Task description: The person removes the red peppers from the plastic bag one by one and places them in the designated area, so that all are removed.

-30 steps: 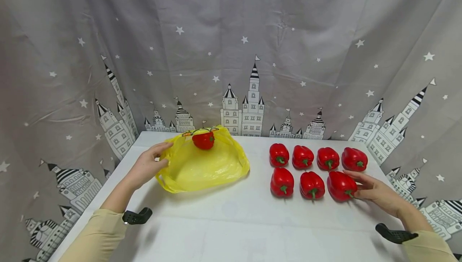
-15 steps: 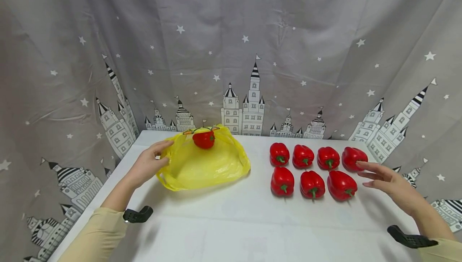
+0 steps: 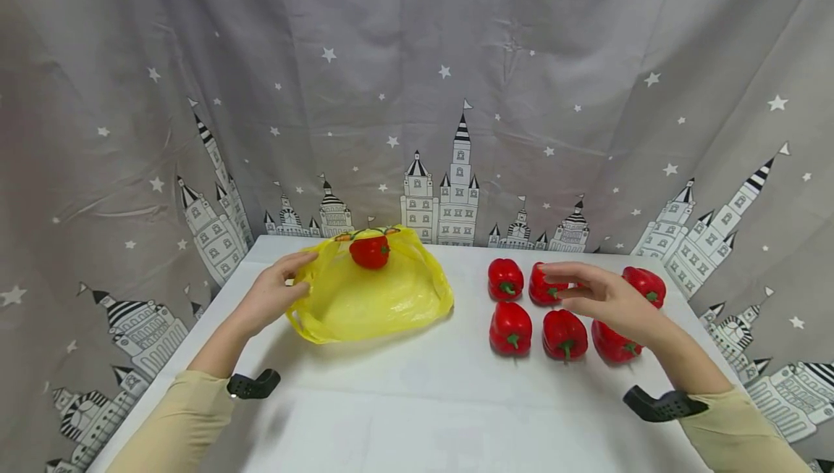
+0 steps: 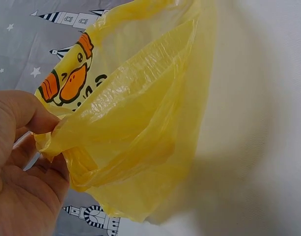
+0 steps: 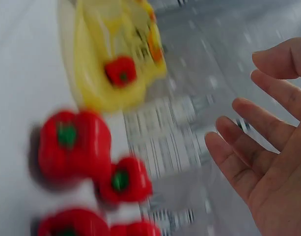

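My left hand [image 3: 270,300] pinches the left edge of a yellow plastic bag [image 3: 371,306], held open with its mouth toward me; the left wrist view shows the thumb and fingers on the gathered film [image 4: 81,167]. Inside the bag, toward the back, lies a red bell pepper [image 3: 369,253]. My right hand [image 3: 609,304] hovers over the rows of red bell peppers on the right, fingers extended and holding nothing. It hides one back-row pepper and partly covers others. Peppers in view include a front left one [image 3: 511,329], a front middle one [image 3: 564,335] and a back right one [image 3: 645,286].
A white-covered table [image 3: 404,415] lies beneath everything. Behind it hangs a grey curtain [image 3: 365,96] printed with stars and castles. Black straps [image 3: 254,384] sit at both wrists.
My right hand has come off the front right bell pepper, drawn back to the right, then swept left above the rows. The left hand and bag have stayed nearly still.
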Tool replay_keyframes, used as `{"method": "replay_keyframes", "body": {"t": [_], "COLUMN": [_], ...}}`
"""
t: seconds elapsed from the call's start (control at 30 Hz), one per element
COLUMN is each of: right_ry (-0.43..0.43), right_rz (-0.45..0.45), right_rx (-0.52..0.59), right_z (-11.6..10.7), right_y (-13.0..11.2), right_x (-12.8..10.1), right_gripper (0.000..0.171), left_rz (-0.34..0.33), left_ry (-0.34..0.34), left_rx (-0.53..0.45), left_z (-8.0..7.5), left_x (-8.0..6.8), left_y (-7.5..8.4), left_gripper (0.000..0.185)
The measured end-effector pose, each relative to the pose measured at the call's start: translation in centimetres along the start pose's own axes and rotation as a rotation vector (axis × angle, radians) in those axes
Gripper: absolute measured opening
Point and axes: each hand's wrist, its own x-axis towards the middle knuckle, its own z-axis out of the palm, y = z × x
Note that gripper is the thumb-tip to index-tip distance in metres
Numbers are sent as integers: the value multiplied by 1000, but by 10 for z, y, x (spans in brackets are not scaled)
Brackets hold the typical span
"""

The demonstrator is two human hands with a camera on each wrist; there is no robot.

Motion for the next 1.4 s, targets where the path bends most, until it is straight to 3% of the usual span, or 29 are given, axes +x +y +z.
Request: {"method": "replay_keyframes", "body": {"t": [0.13,0.33,0.57,0.77,1.07,1.27,1.4], "right_ry": [-78,-155,-177,-170,-168,-127,-109], "right_rz": [3,-9,-34,3,38,84,98], "right_rx": [0,-97,-186,-210,-307,-314,-376], "right_z": [31,78,128,162,197,209,217], "right_y": [-19,-31,-27,-15,4,12,19], "right_x": [31,77,124,161,209,230,241], "right_gripper": [56,56,53,56,69,73,74], "left_rz": [5,14,28,28,22,20,24], "left_ry": [1,1,4,3,2,-1,1], "left_rx": [7,9,5,3,-3,-12,-10], "left_z": [1,-1,-1,1,2,3,5], "left_x": [0,-2,-2,-1,-1,0,1], "left_y": [0,0,1,1,-1,0,1], "left_gripper": [63,64,63,63,64,64,63]}}
